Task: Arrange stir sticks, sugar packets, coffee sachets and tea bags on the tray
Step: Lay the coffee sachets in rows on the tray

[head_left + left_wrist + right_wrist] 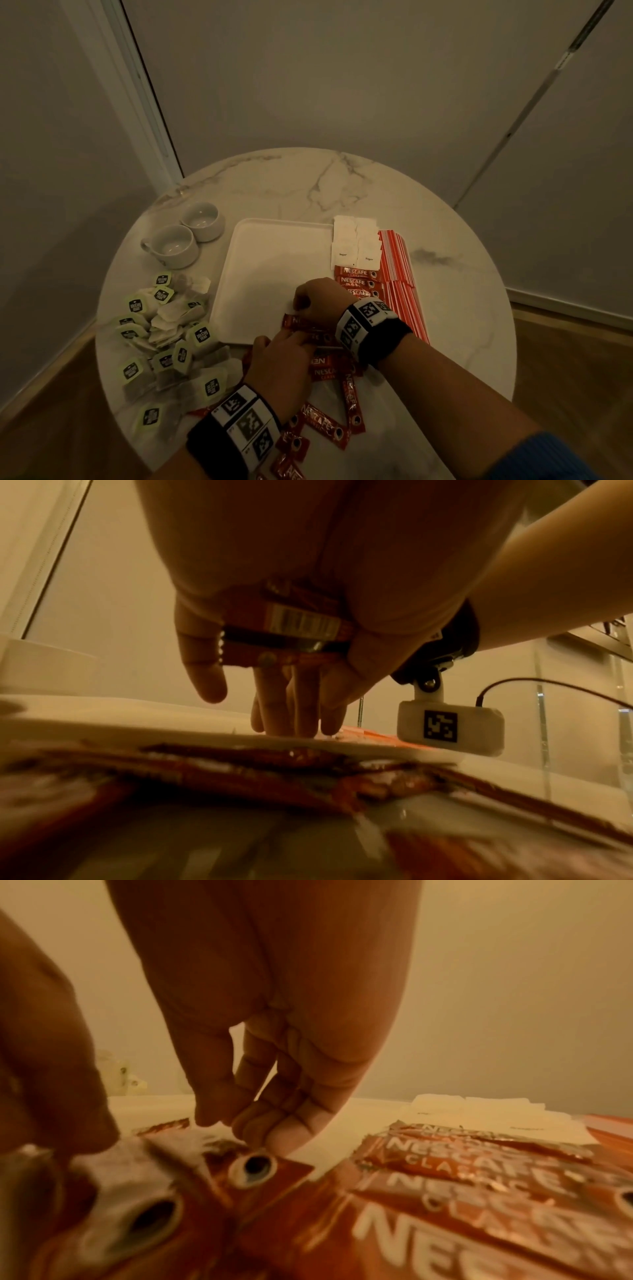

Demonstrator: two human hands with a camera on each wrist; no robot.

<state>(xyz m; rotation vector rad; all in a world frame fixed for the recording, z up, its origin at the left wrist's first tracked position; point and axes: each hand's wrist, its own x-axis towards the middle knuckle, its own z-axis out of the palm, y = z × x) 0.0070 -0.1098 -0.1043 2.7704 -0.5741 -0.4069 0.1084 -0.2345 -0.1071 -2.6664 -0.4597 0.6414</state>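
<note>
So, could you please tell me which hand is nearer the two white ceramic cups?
Left. The left hand lies nearer the white ceramic cups; the right hand sits further right.

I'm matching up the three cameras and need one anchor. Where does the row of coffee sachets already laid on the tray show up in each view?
Head: row of coffee sachets on the tray's right side, below the sugar packets.
Left wrist: not clearly in it; only a blurred red strip past the fingers.
Right wrist: right of centre, lettering readable.
Shared landmark: the white tray.
</note>
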